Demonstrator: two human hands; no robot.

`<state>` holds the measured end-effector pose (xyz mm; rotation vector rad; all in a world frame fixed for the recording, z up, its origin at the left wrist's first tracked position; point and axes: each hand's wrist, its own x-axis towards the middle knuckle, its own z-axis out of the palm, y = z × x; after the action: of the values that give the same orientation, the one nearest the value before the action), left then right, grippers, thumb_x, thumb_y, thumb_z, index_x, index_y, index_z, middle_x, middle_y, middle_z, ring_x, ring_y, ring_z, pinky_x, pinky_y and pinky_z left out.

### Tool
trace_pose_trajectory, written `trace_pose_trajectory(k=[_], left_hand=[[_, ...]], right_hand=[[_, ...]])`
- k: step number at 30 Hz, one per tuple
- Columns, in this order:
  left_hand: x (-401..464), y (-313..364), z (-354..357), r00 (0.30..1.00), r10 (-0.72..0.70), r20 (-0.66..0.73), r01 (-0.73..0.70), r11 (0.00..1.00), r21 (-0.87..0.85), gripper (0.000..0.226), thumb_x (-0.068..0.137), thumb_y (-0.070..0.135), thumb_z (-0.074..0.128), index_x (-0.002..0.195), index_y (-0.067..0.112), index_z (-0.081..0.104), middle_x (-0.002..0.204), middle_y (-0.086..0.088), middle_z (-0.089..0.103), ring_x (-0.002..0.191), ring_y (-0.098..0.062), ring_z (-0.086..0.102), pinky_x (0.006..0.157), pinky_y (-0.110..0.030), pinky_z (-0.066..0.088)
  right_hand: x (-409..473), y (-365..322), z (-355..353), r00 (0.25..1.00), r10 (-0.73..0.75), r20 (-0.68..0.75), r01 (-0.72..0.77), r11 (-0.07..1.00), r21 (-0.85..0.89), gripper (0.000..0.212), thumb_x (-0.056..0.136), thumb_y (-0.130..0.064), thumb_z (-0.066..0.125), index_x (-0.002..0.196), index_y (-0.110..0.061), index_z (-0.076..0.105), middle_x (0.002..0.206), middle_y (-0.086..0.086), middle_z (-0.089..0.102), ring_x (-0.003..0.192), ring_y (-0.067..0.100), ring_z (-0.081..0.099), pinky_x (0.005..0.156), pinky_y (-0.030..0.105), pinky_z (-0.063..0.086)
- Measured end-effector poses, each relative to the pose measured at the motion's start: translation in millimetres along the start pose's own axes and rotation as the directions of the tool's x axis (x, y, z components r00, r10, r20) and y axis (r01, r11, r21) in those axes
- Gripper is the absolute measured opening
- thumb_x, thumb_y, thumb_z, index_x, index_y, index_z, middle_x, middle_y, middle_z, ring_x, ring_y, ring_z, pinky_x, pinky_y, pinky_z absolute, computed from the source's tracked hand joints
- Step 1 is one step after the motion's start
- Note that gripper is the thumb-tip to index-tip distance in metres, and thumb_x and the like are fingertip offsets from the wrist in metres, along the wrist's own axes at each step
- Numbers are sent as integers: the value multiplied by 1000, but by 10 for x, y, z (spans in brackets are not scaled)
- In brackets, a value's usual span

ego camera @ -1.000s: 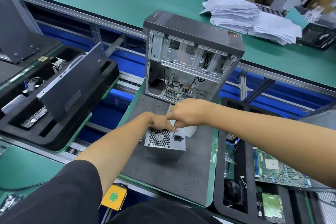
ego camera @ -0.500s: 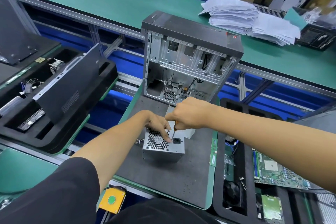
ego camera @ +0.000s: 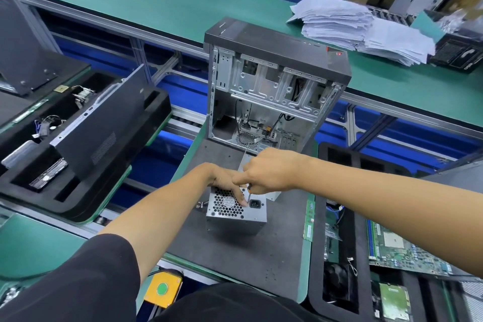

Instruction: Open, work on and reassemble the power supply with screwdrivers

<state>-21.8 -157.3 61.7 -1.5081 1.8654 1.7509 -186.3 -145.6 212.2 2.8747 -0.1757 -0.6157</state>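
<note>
A factory line fills my view: green benches at twelve o'clock, a stack of papers (ego camera: 360,26) at one, and a grey mat (ego camera: 235,256) under my hands. On that mat, at the centre and just short of the open computer case (ego camera: 274,81), sits the power supply (ego camera: 236,210).

My left hand (ego camera: 224,180) lies over the box's top edge, fingers fairly straight and pressing down on the fan grille. My right hand (ego camera: 271,174) is curled around a thin screwdriver (ego camera: 249,188), its tip at the upper edge of the face, just above the power socket.

To do this step well, I judge I should keep the shaft square to the screw, push firmly before turning, and let my left hand stop the box sliding on the mat. A slipped tip could round the screw head.

The box's fan and socket face tilts up toward me, at six o'clock. Its long axis appears to run from six to twelve, away toward the case, though my hands hide the far end.
</note>
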Motion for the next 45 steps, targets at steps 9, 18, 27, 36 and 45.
trace_pose_trajectory(k=[9,18,27,36,45], left_hand=[[0,16,24,998,29,55,-27,999,-42,47,81,35,85,116,6,73,120,-10,73,107,-19,69,104,-40,49],[-88,50,17,1000,2,8,-1,1000,-14,81,73,47,86,141,15,56,145,6,54,134,-15,42,104,-33,29],[-71,39,27,1000,6,-27,-6,1000,-25,74,82,41,84,143,17,51,139,2,54,130,-16,43,111,-35,31],[-2,-3,35,999,37,-36,-39,998,-48,56,84,30,82,127,-1,63,138,-7,63,132,-21,52,103,-27,37],[-61,6,-32,997,28,74,-21,995,-98,42,87,32,81,117,4,73,106,-6,77,88,-14,72,78,-25,58]], right_hand=[[14,76,-53,961,259,101,-270,955,124,34,93,-36,53,119,-19,39,86,1,43,60,25,50,46,32,25],[44,-27,-16,984,172,49,-179,965,193,14,98,-30,49,99,-18,55,67,-1,46,64,28,51,49,33,33],[-7,87,-121,996,-24,88,14,993,113,27,93,-11,48,117,-22,45,96,1,35,56,26,46,50,41,42],[74,-61,-57,936,318,151,-345,913,220,27,101,-33,46,108,-9,59,85,6,61,77,31,59,60,35,42],[-92,265,-152,931,343,124,-362,912,192,13,90,-25,54,93,-24,42,69,-5,51,60,13,45,53,32,30]])
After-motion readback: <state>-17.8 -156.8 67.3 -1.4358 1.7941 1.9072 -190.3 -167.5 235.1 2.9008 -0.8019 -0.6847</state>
